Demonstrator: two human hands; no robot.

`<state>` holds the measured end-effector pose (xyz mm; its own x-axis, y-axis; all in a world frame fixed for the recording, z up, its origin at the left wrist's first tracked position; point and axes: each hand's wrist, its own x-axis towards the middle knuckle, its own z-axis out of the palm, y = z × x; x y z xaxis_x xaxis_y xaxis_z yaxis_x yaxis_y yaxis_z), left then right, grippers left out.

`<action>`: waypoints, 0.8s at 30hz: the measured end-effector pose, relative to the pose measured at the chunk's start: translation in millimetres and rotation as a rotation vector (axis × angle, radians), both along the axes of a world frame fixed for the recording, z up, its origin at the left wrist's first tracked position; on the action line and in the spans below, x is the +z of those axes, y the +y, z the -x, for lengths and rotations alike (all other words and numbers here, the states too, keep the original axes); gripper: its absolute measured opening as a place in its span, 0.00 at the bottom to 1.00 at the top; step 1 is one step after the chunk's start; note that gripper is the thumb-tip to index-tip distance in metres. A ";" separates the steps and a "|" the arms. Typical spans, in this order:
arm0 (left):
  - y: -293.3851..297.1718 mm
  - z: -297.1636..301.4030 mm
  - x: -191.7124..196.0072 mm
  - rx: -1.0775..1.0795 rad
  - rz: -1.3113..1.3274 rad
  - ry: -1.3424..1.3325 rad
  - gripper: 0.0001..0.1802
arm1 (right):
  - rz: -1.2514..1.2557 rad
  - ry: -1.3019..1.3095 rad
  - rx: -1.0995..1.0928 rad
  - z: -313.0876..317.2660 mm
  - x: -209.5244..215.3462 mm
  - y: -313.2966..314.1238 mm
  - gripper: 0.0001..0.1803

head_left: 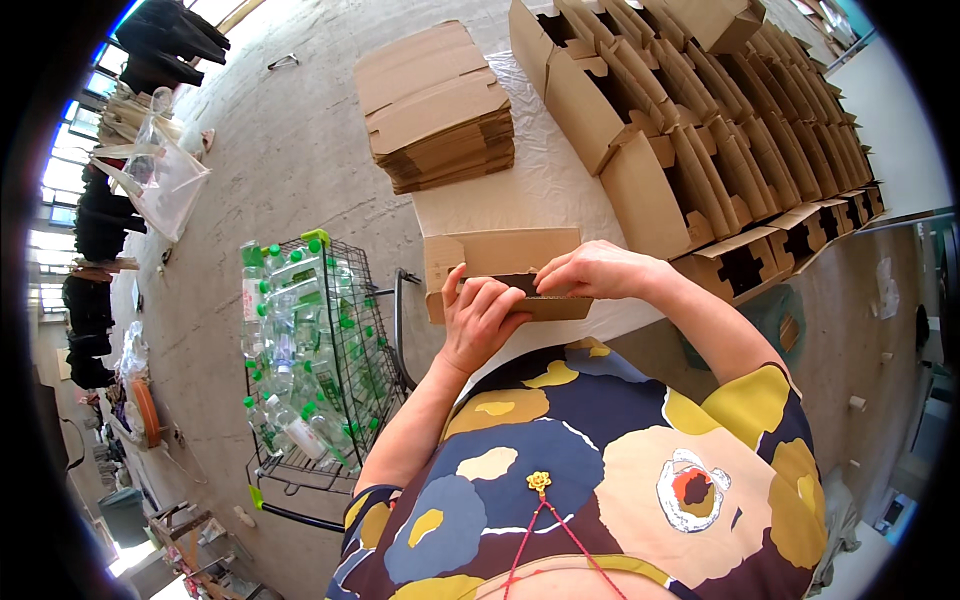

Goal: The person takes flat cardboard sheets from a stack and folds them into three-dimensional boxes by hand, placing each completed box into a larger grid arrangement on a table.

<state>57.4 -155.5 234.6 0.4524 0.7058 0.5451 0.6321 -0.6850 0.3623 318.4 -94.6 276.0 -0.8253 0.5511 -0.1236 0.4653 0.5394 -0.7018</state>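
At frame centre, left hand (482, 318) and right hand (598, 270) pinch a half-folded cardboard box (500, 262); many finished boxes (700, 130) fill the upper right, and a flat stack (437, 105) remains unfolded.

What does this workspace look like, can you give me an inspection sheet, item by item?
Surface: table under a white cover, mostly taken up by cardboard.
Job's things: flat carton at the near edge; stack of flat cartons behind it; rows of folded boxes on the right.
Clutter: nothing seen on the table.
Hands: left hand grips the carton's lower flap; right hand presses on its right part.
Cables: nothing seen.
Surroundings: wire cart of clear bottles with green caps left of the table; clear bag and dark piles on the concrete floor.
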 end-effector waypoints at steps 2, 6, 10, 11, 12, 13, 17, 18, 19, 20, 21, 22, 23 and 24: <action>2.0 -0.4 -0.5 -0.001 0.007 -0.006 0.20 | 0.009 0.000 0.008 0.2 -3.4 1.3 0.18; 3.2 -1.3 -2.3 0.010 0.016 -0.015 0.18 | 0.064 -0.072 0.067 3.3 3.5 5.9 0.21; 3.7 -2.8 -0.1 0.026 0.009 -0.019 0.17 | 0.092 -0.116 0.041 5.2 3.5 7.3 0.22; 4.1 -3.1 1.3 0.023 0.011 -0.020 0.16 | 0.092 -0.120 0.035 6.5 6.2 6.9 0.23; 4.6 -3.5 3.2 0.020 0.014 -0.022 0.16 | 0.092 -0.124 0.030 7.2 7.8 6.3 0.23; 5.0 -3.8 5.1 0.017 0.016 -0.023 0.15 | 0.081 -0.126 0.033 6.9 7.0 5.0 0.22; 5.3 -5.1 11.5 0.018 0.105 -0.004 0.14 | 0.073 -0.159 0.028 7.6 7.9 2.0 0.18; 6.0 -5.6 12.4 0.026 0.124 0.011 0.13 | 0.080 -0.175 0.024 8.1 8.9 1.9 0.17; 6.4 -6.9 15.4 0.031 0.141 0.026 0.13 | 0.073 -0.162 0.015 7.4 9.0 2.0 0.15; 5.4 -8.6 19.6 0.042 0.123 0.065 0.12 | 0.066 -0.149 0.006 6.1 8.9 2.2 0.13; 3.9 -11.2 25.3 0.053 0.104 0.105 0.12 | 0.060 -0.136 -0.004 5.0 9.0 1.9 0.11; 2.8 -13.6 30.1 0.066 0.086 0.144 0.11 | 0.065 -0.124 -0.016 4.9 10.1 1.6 0.10; 2.8 -16.0 32.9 0.058 0.043 0.130 0.12 | 0.070 -0.113 -0.028 4.7 12.4 1.3 0.09; 3.7 -18.7 35.0 0.049 0.001 0.116 0.12 | 0.075 -0.101 -0.041 4.5 13.3 1.0 0.08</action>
